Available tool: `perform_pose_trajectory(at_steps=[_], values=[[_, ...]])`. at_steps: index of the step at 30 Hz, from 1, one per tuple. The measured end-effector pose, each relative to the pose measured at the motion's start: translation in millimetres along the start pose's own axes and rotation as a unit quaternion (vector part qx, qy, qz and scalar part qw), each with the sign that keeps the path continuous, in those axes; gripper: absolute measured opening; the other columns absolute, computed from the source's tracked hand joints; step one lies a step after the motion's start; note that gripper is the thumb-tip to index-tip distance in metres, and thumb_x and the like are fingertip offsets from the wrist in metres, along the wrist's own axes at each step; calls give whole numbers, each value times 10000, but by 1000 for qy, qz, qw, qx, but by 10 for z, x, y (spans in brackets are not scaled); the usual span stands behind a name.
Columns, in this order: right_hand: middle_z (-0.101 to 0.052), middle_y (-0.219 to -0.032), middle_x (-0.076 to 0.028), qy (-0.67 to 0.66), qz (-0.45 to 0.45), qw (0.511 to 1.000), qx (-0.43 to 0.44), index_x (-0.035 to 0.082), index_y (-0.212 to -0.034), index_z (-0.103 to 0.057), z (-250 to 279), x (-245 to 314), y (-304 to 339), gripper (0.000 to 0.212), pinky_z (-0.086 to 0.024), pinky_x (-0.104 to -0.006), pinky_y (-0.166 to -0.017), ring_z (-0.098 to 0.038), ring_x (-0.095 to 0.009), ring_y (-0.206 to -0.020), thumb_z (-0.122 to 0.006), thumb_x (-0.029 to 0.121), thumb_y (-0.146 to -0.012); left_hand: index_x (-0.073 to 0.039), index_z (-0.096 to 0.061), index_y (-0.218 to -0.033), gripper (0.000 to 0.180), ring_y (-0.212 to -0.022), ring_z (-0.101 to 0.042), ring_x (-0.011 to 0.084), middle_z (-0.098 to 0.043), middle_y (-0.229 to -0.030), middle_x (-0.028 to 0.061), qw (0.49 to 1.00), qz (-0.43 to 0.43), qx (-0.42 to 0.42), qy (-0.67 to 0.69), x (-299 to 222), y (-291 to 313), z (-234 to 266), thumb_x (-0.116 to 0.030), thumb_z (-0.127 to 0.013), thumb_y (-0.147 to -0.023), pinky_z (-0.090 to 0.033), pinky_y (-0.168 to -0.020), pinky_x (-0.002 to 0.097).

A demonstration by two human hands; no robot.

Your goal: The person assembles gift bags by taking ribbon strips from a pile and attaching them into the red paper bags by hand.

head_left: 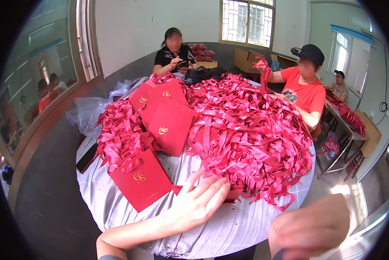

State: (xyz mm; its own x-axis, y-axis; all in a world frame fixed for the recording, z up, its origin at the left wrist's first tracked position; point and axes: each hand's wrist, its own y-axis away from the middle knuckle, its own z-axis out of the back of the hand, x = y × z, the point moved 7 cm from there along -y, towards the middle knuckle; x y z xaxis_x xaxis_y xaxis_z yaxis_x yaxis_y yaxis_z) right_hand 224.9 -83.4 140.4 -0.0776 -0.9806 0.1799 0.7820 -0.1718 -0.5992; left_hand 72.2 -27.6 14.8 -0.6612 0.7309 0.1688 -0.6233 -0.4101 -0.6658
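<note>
My left hand (203,197) lies over a red paper bag or small pile of them (234,194) at the table's near edge, its fingers stretched out. What lies beneath the palm is hidden. At the lower right, my right hand (313,225) is raised off the table and smeared by motion; its fingers cannot be made out. Left of my left hand, a flat red gift bag (140,180) with a gold emblem lies on the table. More red gift bags (168,125) overlap beyond it. A big heap of pinkish-red ribbon handles (251,138) covers the table's middle and right.
A pale cloth covers the round table (116,212). A dark phone (87,157) and clear plastic bags (88,112) are at its left edge. Across sits a person in black (177,58); at right, a person in a red shirt (305,89) lifts red ribbons. Another person sits farther back.
</note>
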Motion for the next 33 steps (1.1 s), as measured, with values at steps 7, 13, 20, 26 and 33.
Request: perform_pose_trajectory(at_steps=[7, 13, 20, 26, 33], values=[[-641, -878, -133, 159, -103, 979, 81, 16, -997, -620, -784, -886, -339, 268, -501, -349, -646, -614, -303, -755, -659, 179, -788, -112, -503, -1304, 507, -1135, -535, 249, -511, -1291, 130, 998, 54, 38, -2, 170, 201, 24, -176, -565, -804, -269, -1054, 561], [-637, -910, -163, 66, -175, 977, 101, -2, -1126, -576, -1215, -1118, 4, 332, -503, -387, -715, -623, -326, -813, -636, 148, -836, -115, -601, -1188, 417, -1083, -562, 227, -575, -1213, 86, 999, 26, -28, -37, 324, 383, 159, -194, -587, -779, -316, -1041, 523], [-607, -905, -175, -14, -175, 982, -63, 103, -1330, -482, -1311, -1241, -32, 506, -513, -399, -686, -626, -327, -803, -607, 60, -842, -44, -627, -1104, 406, -1012, -612, 275, -630, -1138, 116, 993, 58, -91, 45, 551, 536, 195, 18, -648, -703, -407, -978, 489], [-604, -996, -125, -39, -105, 992, -52, 67, -1187, -614, -1405, -1295, 37, 438, -538, -332, -685, -638, -261, -840, -602, -99, -782, 10, -590, -1096, 414, -1026, -596, 297, -578, -1184, 182, 987, 66, -106, 99, 609, 591, 139, 26, -664, -689, -436, -963, 465], [-617, -955, -127, -66, -129, 988, -54, 31, -1074, -608, -1431, -1310, 73, 302, -537, -348, -666, -641, -267, -810, -634, -59, -787, 23, -568, -935, 338, -975, -593, 364, -560, -1120, 245, 978, 111, -133, 113, 656, 643, 261, -15, -759, -659, -500, -871, 471]])
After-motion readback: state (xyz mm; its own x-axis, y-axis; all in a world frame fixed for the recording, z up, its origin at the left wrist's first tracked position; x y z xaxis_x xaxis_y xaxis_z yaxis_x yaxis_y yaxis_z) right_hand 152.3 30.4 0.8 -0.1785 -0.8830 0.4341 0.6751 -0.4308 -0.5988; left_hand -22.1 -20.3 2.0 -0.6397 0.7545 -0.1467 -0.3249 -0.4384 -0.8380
